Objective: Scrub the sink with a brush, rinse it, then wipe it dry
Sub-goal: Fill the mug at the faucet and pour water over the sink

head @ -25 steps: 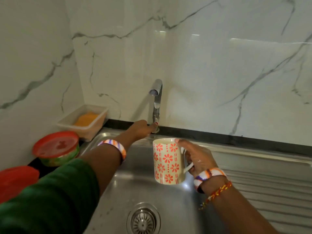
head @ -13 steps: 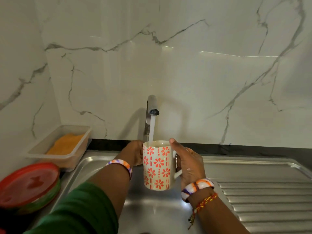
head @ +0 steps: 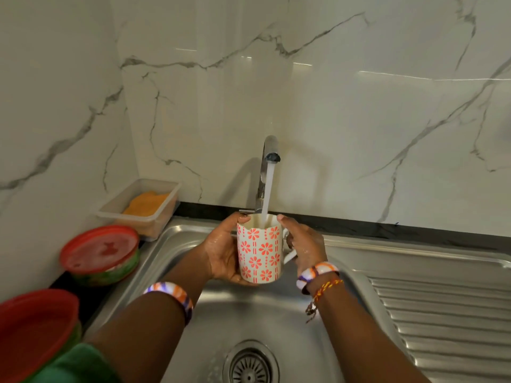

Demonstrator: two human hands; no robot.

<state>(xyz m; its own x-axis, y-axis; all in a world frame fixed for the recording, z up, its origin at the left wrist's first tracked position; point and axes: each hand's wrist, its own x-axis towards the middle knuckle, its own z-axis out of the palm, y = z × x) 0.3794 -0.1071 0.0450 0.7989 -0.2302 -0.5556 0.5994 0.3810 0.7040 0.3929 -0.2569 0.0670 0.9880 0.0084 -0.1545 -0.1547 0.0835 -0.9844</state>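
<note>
Stainless sink (head: 154, 258) below and all around both hands, basin floor and drain (head: 250, 366) lying well beneath the fingers, ribbed draining board (head: 442, 313) off to the right of the right hand. No brush and no drying cloth anywhere in view, so, as a judgement, somewhere in the rinse stage, with a mug serving to carry water.

Tap (head: 269, 150) straight beyond the fingers, upright at the back edge, running; stream falling between the two hands into the mug.

Floral mug (head: 260, 250) upright, long axis vertical, mouth up directly under the spout, held above the basin and clear of its floor.

Left hand (head: 221, 252) wrapped round the mug's left wall and cupping under its base, fingers clenched on it. Right hand (head: 305, 246) on the handle side, fingers (head: 284, 221) curled round the handle (head: 289, 255), thumb up at the rim. Both equally near; mug squarely between them.

Deciding relation for the coming move, judged only: basin walls and floor lie down and outward from the fingers, so a tip of the mug's axis toward either side should send water over the steel. Likely risk: splash from a full mug, wet grip.

Left of the left forearm, on the dark surface: clear tub (head: 143, 208) with something orange inside, two red-lidded containers (head: 101, 251) nearer.
</note>
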